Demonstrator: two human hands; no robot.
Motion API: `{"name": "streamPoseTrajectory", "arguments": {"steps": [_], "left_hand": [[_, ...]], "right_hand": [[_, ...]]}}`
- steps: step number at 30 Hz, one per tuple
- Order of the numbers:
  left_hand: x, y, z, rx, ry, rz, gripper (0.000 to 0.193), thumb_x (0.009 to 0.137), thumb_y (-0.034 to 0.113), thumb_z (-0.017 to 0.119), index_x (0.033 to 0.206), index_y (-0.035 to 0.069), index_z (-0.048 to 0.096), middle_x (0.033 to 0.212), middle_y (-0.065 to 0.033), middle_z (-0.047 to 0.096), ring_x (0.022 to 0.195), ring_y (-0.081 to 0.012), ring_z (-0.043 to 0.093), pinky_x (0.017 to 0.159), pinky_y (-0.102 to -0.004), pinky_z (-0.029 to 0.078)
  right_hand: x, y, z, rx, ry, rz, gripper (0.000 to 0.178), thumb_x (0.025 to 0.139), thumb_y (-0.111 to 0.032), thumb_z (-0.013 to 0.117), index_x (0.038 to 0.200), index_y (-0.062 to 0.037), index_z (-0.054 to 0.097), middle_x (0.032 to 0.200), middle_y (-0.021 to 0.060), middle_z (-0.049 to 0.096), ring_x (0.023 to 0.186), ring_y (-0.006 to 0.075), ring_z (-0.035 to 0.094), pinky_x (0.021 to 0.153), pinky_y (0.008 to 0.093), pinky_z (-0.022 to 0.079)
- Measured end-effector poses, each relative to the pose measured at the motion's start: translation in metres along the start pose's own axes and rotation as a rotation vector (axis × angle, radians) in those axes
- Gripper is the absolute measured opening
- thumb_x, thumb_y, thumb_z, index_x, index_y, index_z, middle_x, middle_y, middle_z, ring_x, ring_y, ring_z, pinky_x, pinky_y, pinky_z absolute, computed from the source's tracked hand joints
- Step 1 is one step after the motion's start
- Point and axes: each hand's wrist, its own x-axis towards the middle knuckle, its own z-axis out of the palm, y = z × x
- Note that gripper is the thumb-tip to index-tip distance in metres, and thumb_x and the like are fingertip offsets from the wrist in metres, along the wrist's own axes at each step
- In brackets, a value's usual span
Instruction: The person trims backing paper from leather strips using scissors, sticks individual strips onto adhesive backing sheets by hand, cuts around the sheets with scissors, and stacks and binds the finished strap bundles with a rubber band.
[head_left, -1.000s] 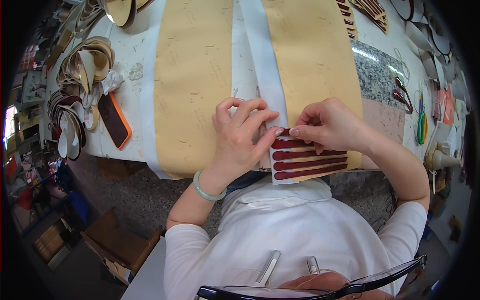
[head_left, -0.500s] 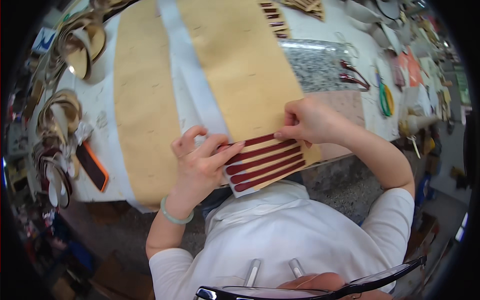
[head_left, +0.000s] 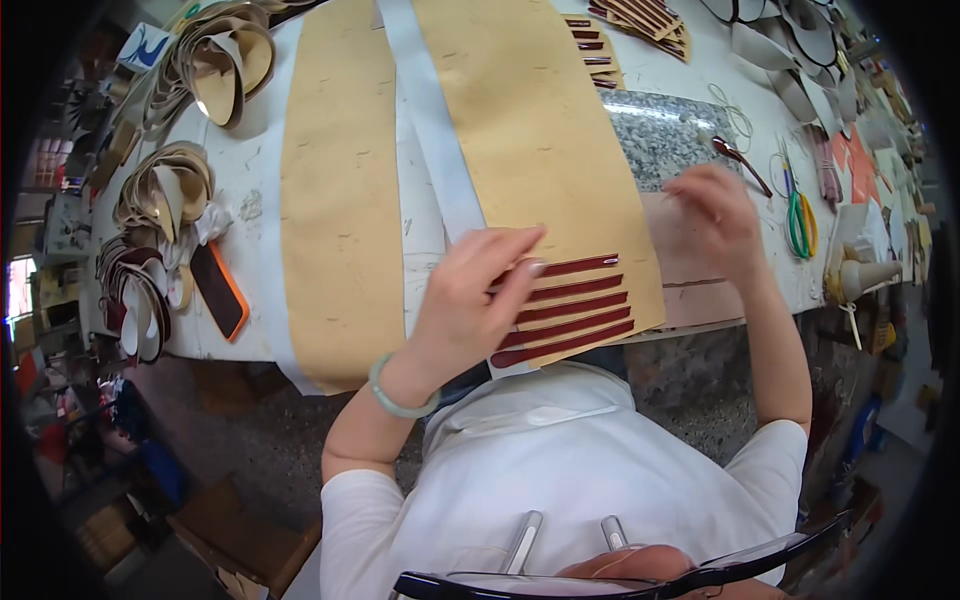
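Several narrow dark red strips (head_left: 575,308) lie side by side across the near end of a long tan sheet (head_left: 545,130). Over their left ends is my left hand (head_left: 465,295), its thumb and forefinger apart above the topmost strip; whether it touches that strip I cannot tell. My right hand (head_left: 722,222) is off the strips, over a pale pink board (head_left: 690,240). Its bent fingers are smeared by motion, so I cannot see whether they hold anything. Just beyond it, a loose dark red strip (head_left: 742,165) lies by a speckled grey stone slab (head_left: 650,120).
A second tan sheet (head_left: 340,200) runs along the left. An orange-edged phone (head_left: 220,290) and coiled strips (head_left: 165,195) stand farther left. Scissors with green and yellow handles (head_left: 800,220) lie at right, near a cone-shaped spool (head_left: 868,275). Strip-covered tan pieces (head_left: 645,22) sit at the back.
My right hand has left the top strip's right end and moved right and away toward the stone slab. My left hand's fingers have drawn in from their spread. The view has shifted.
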Motion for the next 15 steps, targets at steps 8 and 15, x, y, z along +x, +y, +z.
{"name": "streamPoseTrajectory", "arguments": {"steps": [8, 15], "left_hand": [[-0.014, 0.010, 0.019, -0.808, -0.122, -0.371, 0.019, 0.092, 0.010, 0.063, 0.104, -0.005, 0.067, 0.084, -0.0023, 0.068, 0.071, -0.0044, 0.060, 0.063, -0.0193, 0.049], [-0.026, 0.012, 0.026, -0.609, 0.039, -0.163, 0.013, 0.087, -0.002, 0.062, 0.098, -0.006, 0.068, 0.086, -0.0085, 0.069, 0.072, -0.0087, 0.062, 0.062, -0.0203, 0.051]], "right_hand": [[0.008, -0.090, 0.022, 0.305, -0.139, -0.081, 0.022, 0.072, 0.001, 0.070, 0.093, -0.0063, 0.068, 0.085, 0.0048, 0.064, 0.081, 0.0231, 0.060, 0.071, 0.0325, 0.046], [0.017, -0.112, 0.021, 0.115, -0.049, -0.307, 0.019, 0.068, -0.001, 0.071, 0.086, -0.0060, 0.069, 0.077, 0.0045, 0.063, 0.068, 0.0230, 0.057, 0.062, 0.0341, 0.046]]}}
